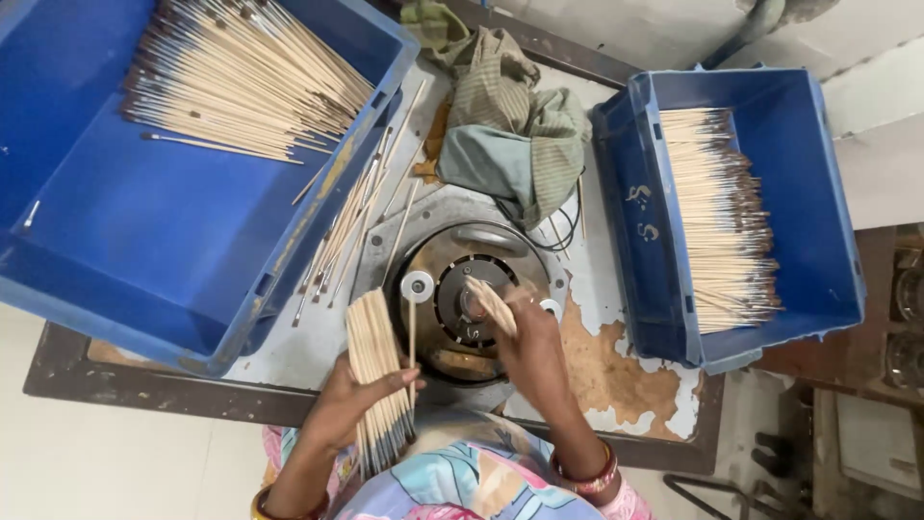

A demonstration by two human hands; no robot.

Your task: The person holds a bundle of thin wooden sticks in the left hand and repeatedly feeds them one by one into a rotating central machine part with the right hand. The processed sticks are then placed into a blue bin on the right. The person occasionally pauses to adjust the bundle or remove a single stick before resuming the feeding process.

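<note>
My left hand (351,400) grips a fanned bundle of thin wooden brush handles (373,356), their dark tips pointing toward me. My right hand (529,347) holds one handle (491,303) with its end against the round spinning head of a machine (472,299) set into the table. A small white disc (417,285) on a stick stands just left of the machine head, between my hands.
A large blue crate (144,221) at the left holds many handles at its far end. A second blue crate (760,193) at the right is stacked with handles. Loose handles (346,226) lie beside the left crate. Crumpled cloth (510,125) sits behind the machine.
</note>
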